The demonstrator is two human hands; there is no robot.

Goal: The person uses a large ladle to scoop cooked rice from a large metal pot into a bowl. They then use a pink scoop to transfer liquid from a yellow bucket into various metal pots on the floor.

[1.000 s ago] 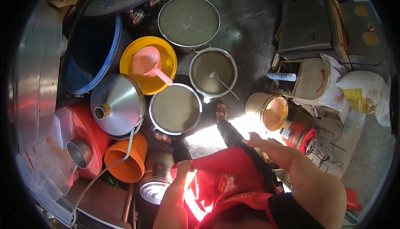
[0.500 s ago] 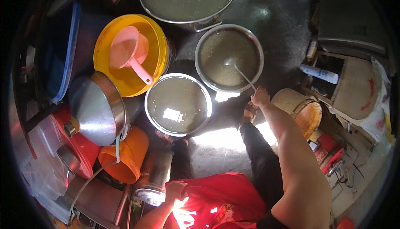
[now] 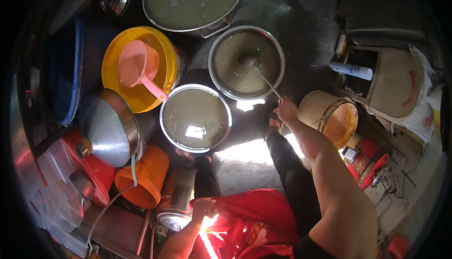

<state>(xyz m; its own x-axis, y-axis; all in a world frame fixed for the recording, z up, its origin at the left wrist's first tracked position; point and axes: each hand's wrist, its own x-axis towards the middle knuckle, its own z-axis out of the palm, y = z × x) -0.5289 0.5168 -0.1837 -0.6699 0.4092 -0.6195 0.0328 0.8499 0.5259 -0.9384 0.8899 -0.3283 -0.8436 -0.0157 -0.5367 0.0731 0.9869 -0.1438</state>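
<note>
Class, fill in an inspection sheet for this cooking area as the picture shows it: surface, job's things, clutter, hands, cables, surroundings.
Surface: dark floor, sunlit patch by the feet.
Job's things: ladle standing in the middle steel pot of cloudy liquid; two more full pots, near pot and far pot.
Clutter: yellow basin holding a pink scoop; steel funnel; orange bucket; woven basket.
Hands: right hand grips the ladle handle; left hand rests at the red garment.
Cables: pale hose hanging past the orange bucket.
Surroundings: white sack, white tube.
</note>
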